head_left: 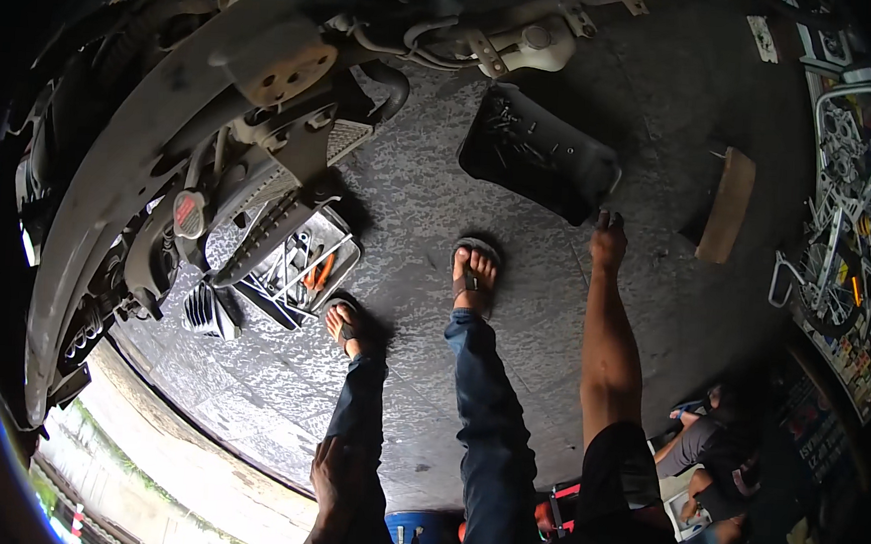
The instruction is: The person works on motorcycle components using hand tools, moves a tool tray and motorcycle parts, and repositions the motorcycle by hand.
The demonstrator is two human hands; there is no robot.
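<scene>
Toward one o'clock on the floor (412, 171), a black tray (532, 190) of metal parts (519, 145) meets the right hand (609, 241) at its near corner — fingers curled, though I cannot tell whether they grip it. At seven o'clock the left hand (335, 473) lies against the jeans (357, 412), its finger state unclear. Handling the tray seems the step in hand — shifting it would call for a firm, level hold.

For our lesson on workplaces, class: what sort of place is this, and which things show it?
Probably a vehicle repair workshop: there is a vehicle with an exposed hose, a tray of tools, and a black bin holding small metal parts.
</scene>
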